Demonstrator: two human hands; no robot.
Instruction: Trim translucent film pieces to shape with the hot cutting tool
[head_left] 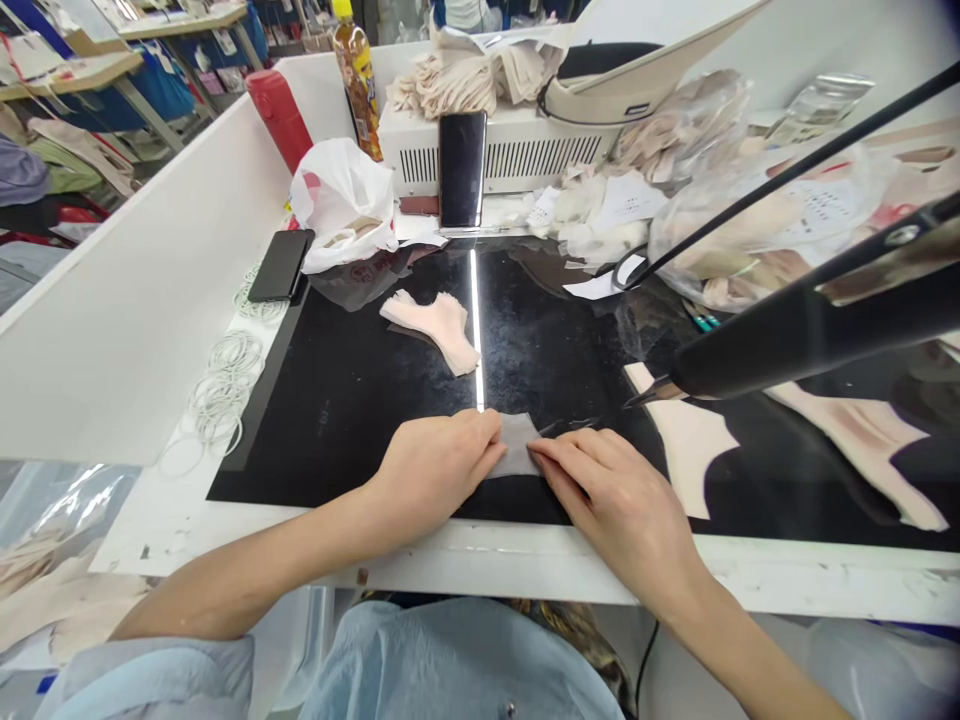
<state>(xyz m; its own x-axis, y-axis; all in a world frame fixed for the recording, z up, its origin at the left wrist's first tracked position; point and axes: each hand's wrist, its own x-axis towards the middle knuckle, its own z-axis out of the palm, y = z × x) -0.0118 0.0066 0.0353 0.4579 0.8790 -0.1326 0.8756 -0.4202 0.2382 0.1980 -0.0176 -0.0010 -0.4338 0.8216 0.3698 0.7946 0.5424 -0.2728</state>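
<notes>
A small piece of translucent whitish film or fabric (516,447) lies at the front of the black work surface (337,420). My left hand (439,465) is closed, its thumb and fingers pinching the piece's left edge. At the right edge, the thumb and fingertips of my right hand (615,490) also pinch it. Beyond my hands lies a stack of pale pink cut fabric (435,325). To the right are a cut pale fabric panel (690,440) and another pale fabric panel (862,440).
A dark pointed tool on an arm (787,330) reaches in from the right above the panels. White rings (225,385) and a black phone (281,265) lie left. Another phone (461,170) leans on a white vented box (540,150). A white plastic bag (345,200) stands near a red flask (279,118).
</notes>
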